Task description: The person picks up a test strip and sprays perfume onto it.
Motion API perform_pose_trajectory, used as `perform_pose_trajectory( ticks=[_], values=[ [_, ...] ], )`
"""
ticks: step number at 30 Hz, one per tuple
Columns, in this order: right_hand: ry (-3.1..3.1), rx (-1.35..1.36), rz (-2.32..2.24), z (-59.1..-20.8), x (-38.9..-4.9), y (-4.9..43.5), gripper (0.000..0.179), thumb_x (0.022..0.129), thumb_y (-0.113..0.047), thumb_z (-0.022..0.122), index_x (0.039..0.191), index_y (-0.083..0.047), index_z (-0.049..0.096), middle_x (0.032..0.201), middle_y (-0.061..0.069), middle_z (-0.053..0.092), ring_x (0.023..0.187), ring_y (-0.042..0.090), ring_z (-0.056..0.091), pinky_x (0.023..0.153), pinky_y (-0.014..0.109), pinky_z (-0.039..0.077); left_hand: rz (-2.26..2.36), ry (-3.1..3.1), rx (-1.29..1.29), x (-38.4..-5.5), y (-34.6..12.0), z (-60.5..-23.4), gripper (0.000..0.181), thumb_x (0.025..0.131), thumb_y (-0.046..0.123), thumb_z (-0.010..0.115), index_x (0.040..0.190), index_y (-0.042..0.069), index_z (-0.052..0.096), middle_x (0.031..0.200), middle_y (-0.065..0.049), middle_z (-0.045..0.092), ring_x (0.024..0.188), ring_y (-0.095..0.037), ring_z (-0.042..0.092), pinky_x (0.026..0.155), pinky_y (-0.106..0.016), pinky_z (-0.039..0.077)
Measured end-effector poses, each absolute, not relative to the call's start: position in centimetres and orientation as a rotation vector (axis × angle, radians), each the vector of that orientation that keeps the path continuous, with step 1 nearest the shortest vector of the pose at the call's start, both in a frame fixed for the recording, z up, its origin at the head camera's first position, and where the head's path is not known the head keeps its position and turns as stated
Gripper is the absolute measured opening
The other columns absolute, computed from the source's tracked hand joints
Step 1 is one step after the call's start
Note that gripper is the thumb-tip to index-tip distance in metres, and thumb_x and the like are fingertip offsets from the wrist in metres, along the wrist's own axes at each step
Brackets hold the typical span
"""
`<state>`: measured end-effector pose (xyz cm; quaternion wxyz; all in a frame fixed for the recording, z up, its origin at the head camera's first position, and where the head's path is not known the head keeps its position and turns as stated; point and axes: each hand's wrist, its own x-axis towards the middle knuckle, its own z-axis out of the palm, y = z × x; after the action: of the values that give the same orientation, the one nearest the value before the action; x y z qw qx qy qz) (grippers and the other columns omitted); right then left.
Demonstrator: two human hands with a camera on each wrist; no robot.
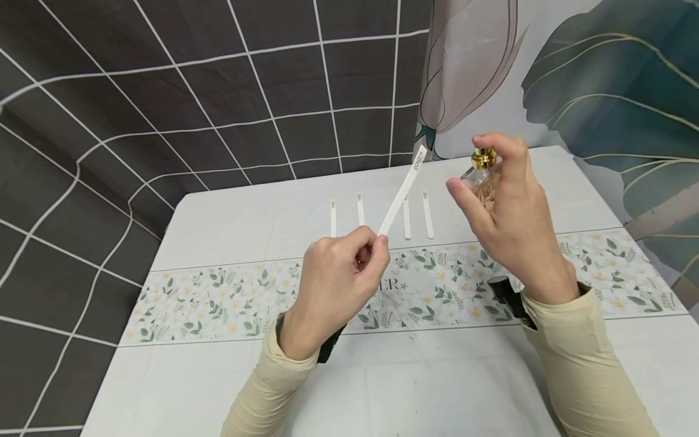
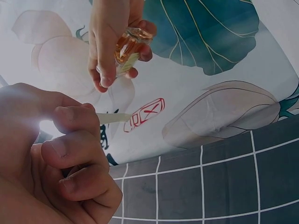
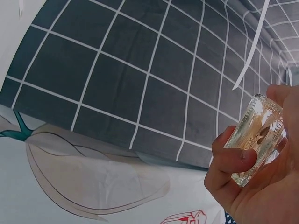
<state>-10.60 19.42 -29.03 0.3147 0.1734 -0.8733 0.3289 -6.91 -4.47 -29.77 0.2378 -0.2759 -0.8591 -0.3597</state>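
Between thumb and fingers my left hand (image 1: pixel 338 273) pinches the lower end of a white perfume test strip (image 1: pixel 401 197), which slants up to the right with small print near its top. My right hand (image 1: pixel 519 218) grips a clear glass perfume bottle (image 1: pixel 482 183) with pale amber liquid inside. Its index fingertip rests on top of the gold spray head (image 1: pixel 483 158). Strip and bottle are apart, the bottle to the right of the strip's tip. The right wrist view shows fingers curled round the ridged glass bottle (image 3: pixel 259 135).
Several more white test strips (image 1: pixel 428 215) lie in a row on the white tablecloth (image 1: pixel 218 218) beyond the hands. A floral band (image 1: pixel 207 303) crosses the cloth. Behind stand a dark grid-patterned curtain (image 1: pixel 218 91) and a flower-print curtain (image 1: pixel 601 73).
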Motion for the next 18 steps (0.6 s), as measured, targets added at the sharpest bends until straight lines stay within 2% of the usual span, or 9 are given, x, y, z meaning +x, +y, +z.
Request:
perform_pose_trajectory(
  ticks=[17,18],
  values=[
    [-2.310,0.453,0.854,-29.15,-10.69,19.53,0.053,0.101,-0.020,0.062,0.145,-0.009,0.034,0.107,0.022,0.049,0.064,0.020,0.047,0.057,0.021,0.034,-0.987,-2.361,-0.749,-6.86,-4.56,-29.72,0.027,0.092,0.007,0.060,0.066,0.014,0.058,0.053,0.009,0.047,0.044,-0.001,0.035,0.044,-0.018,0.027],
    [-2.310,0.451,0.859,-29.16,-10.72,19.52,0.053,0.101,-0.021,0.062,0.145,-0.009,0.034,0.111,0.022,0.050,0.065,0.020,0.048,0.058,0.021,0.034,-0.988,-2.360,-0.749,-6.87,-4.56,-29.73,0.027,0.092,0.007,0.060,0.066,0.014,0.058,0.053,0.009,0.047,0.044,-0.001,0.035,0.044,-0.018,0.027]
  ],
)
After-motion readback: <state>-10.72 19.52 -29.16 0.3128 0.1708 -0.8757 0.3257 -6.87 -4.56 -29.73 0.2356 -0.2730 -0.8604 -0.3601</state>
